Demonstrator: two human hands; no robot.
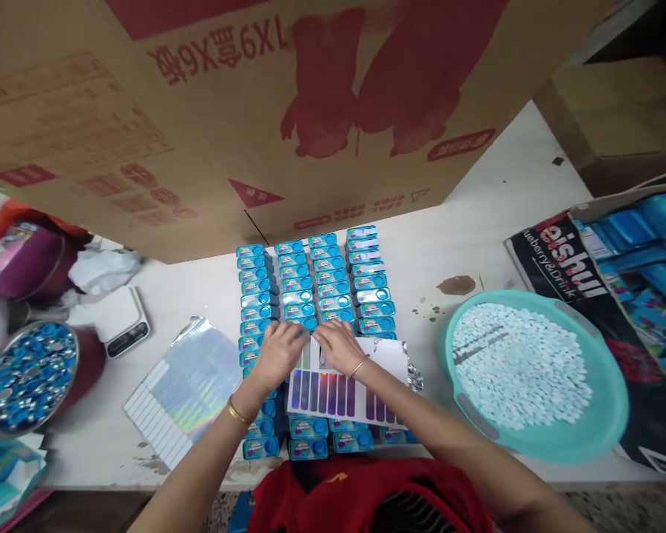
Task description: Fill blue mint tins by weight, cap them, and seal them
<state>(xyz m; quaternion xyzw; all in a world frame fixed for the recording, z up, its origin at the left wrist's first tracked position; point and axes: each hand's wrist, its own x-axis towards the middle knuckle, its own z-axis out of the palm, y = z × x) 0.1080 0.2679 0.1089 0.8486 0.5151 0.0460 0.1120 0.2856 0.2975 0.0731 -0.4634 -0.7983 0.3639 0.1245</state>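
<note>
Rows of small blue tins (334, 289) stand packed in columns on the white table before me. Over the middle columns, my left hand (277, 357) has its fingers curled together, fingertips on a tin's top. My right hand (340, 346) meets it from the right, its fingers also pressed together at the same spot. Whatever lies between the fingertips is too small to make out. Beneath my right hand, a sheet of shiny purple strip stickers (328, 391) rests across the tins, partly covered by hand and wrist. Silvery strips top a few tins in the right column.
A large cardboard box (211, 141) blocks the far side. On the left are a silvery sticker sheet (200, 385), a white scale (120, 326) and a pot of blue-wrapped pieces (30, 377). A teal basin (604, 385) of pale tablets and a box of blue packs (633, 237) stand right.
</note>
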